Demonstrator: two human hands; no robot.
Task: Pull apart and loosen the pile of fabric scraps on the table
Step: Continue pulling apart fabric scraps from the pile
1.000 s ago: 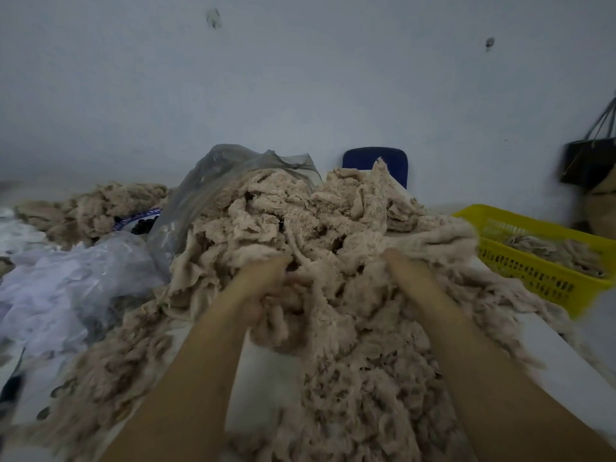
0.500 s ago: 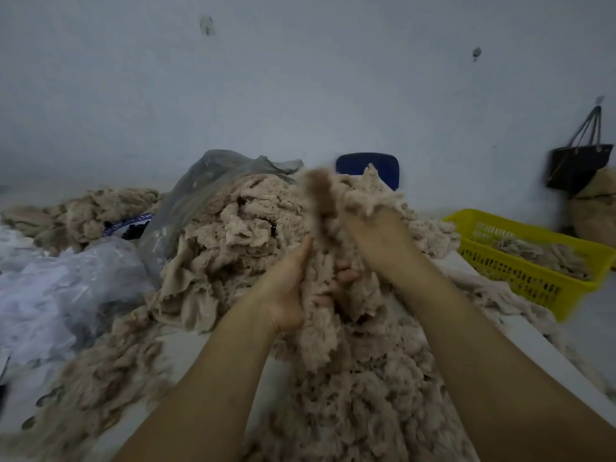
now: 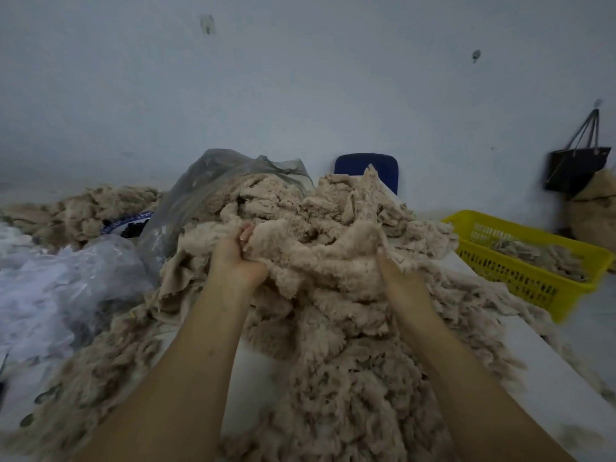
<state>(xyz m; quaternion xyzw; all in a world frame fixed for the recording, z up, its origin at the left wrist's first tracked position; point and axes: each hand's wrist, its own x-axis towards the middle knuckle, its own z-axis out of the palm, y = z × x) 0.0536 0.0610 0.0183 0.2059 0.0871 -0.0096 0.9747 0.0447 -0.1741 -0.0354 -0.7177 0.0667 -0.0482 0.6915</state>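
White table (image 3: pixel 258 375) shows bare between the two forearms at the bottom of the frame, and the pile of fabric scraps (image 3: pixel 333 305) lies on it, spreading from lower centre up to mid-frame. At its middle the left hand (image 3: pixel 236 258) has its fingers curled into a clump and grips it. The right hand (image 3: pixel 396 278) is sunk in a fold, fingers hidden, so whether it is clenched cannot be told, though a band of fluffy cloth runs between the two. By the look of it the stuff is light, soft and limp, fraying at the edges and snagging piece on piece. It should give to a sideways tug if taken by thick handfuls near the top, not by loose fringes that would only shed. The scraps are far too many to count. There is one main pile, with one smaller heap (image 3: pixel 76 211) at far left. Two plastic bags sit at left, a whitish bag (image 3: pixel 50 288) nearer and a grey bag (image 3: pixel 206 181) behind, against the pile. One yellow basket (image 3: pixel 520 228) at right holds more scraps. Beyond stand one blue chair back (image 3: pixel 366 168) and one dark tote (image 3: pixel 573 168) hanging on the wall.
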